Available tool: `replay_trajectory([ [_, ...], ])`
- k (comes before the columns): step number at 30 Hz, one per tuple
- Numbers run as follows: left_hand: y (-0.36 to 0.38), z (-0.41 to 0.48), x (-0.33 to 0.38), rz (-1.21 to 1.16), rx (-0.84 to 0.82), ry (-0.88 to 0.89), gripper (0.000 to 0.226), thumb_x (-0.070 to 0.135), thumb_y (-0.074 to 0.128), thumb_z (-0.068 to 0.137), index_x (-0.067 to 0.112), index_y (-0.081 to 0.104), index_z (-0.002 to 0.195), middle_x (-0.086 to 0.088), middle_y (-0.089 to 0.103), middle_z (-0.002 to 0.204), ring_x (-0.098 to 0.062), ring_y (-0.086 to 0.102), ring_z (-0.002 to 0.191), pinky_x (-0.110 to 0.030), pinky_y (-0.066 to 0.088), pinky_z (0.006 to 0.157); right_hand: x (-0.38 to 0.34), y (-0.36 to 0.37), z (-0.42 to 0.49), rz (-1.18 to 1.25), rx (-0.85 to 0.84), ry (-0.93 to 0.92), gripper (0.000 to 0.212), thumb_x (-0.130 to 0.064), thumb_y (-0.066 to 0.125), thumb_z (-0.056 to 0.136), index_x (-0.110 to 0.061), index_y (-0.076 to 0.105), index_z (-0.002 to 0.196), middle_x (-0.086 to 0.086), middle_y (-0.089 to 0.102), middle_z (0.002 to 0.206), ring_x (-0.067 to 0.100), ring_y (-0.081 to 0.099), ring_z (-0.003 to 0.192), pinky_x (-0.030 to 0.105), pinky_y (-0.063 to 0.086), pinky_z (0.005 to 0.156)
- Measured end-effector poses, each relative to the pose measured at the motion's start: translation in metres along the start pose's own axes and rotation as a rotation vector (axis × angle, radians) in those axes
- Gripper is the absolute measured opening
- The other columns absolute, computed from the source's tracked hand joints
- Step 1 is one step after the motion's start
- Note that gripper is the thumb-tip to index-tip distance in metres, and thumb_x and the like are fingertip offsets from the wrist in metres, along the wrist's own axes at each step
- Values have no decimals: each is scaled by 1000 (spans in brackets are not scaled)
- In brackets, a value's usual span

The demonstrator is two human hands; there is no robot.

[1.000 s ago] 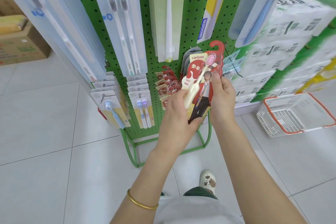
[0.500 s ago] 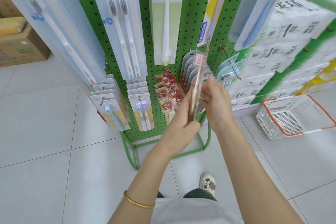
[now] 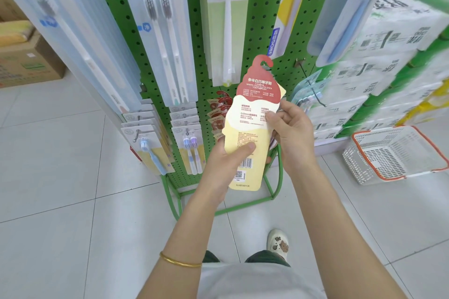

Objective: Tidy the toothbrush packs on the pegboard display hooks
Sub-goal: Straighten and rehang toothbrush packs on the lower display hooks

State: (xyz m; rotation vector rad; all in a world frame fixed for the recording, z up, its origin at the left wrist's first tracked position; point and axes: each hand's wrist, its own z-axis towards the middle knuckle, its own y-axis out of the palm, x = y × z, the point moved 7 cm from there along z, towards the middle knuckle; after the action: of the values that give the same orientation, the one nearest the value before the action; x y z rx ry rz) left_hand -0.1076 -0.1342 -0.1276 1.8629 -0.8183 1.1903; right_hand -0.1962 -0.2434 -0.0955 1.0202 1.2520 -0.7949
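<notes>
Matt card toothbrush pack (image 3: 250, 126) (printed back), perforated green metal pegboard (image 3: 262, 7), glossy floor tiles (image 3: 60, 213)

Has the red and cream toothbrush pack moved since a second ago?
Yes. The toothbrush pack has flipped over: its barcode back now faces the camera, still in front of the green pegboard, at its lower middle.
</notes>
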Motion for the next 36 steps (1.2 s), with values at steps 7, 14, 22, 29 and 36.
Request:
replay_trajectory([
  [7, -6, 4, -6, 123, -14, -23, 10, 22, 67, 87, 21, 66, 97, 7, 74, 84, -11, 69, 77, -33, 54, 75, -1, 6, 1, -40, -39, 25, 32, -3, 75, 76, -16, 58, 98, 3, 69, 89, 17, 67, 78, 33, 52, 64],
  [14, -3, 8, -5, 127, -82, -16, 7, 22, 66, 87, 23, 65, 94, 9, 74, 83, -9, 69, 76, -29, 52, 73, 1, -2, 6, -93, 94, -15, 24, -14, 73, 82, -9, 59, 101, 0, 69, 87, 9, 66, 75, 25, 52, 63],
  [22, -15, 16, -12, 125, -21, 12, 19, 20, 62, 91, 17, 60, 109, 2, 74, 97, -14, 69, 84, -35, 55, 74, 14, -8, 10, 86, 27, 42, 34, -37, 64, 86, -5, 56, 94, -2, 65, 77, 16, 58, 67, 32, 40, 60],
  [29, -8, 12, -29, -136, -152, -172, 26, 20, 49, 97, 13, 59, 120, -1, 71, 92, -11, 67, 70, -23, 53, 54, 28, 11, -5, 370, -345, 245, 105, -55, 82, 62, 1, 30, 135, 26, 41, 134, 36, 40, 117, 58, 32, 95],
  [36, -8, 12, -46, -111, -199, -251, 29, 23, 54, 91, 11, 60, 116, 2, 70, 83, -14, 65, 72, -38, 52, 76, 35, 13, -16, 258, -429, 299, 115, -61, 83, 52, 4, 38, 136, 14, 55, 134, 28, 57, 116, 49, 42, 101],
])
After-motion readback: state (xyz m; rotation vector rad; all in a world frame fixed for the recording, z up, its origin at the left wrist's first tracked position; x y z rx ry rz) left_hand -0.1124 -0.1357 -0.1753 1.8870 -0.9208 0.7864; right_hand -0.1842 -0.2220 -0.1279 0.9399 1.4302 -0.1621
